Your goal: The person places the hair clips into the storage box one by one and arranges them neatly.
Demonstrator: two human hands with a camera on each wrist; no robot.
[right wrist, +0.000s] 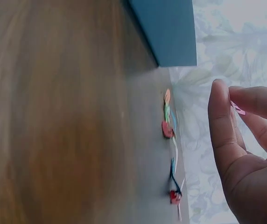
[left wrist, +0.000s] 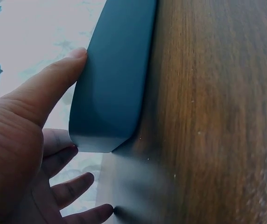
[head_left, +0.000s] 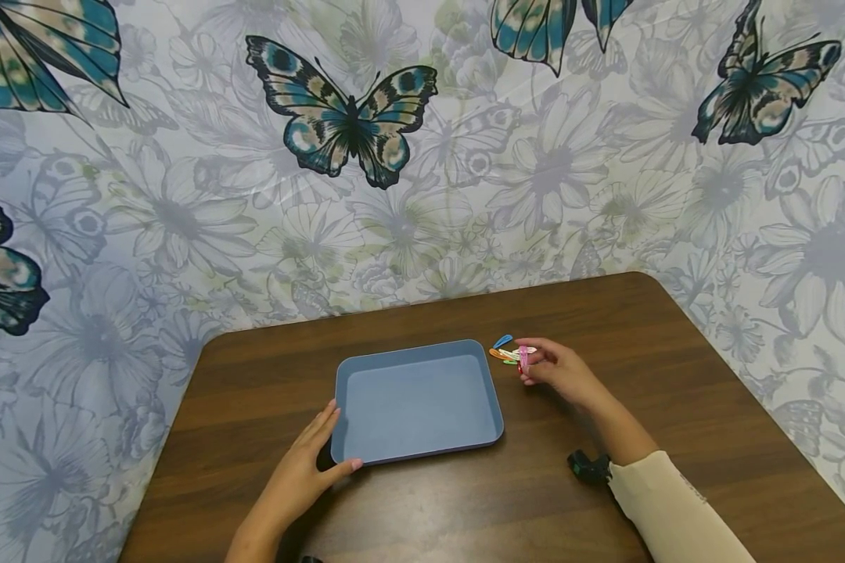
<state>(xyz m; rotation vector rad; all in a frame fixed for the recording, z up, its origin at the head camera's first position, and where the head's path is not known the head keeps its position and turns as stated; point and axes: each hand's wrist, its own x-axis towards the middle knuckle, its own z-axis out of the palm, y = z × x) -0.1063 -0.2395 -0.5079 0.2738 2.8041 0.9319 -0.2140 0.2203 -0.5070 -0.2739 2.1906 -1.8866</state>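
In the head view a shallow blue-grey tray lies on the table. My left hand touches its near left corner, the thumb at the front edge and the fingers along the left side. In the left wrist view the thumb is straight against the tray wall. Just right of the tray, my right hand pinches a pink hair clip between thumb and fingertips. The right wrist view shows this pink clip held above the table. Several colourful hair clips lie beside that hand, partly hidden by it.
The brown wooden table has rounded far corners and stands against a wall with butterfly and flower patterns. A small black device sits at the right wrist, by a cream sleeve.
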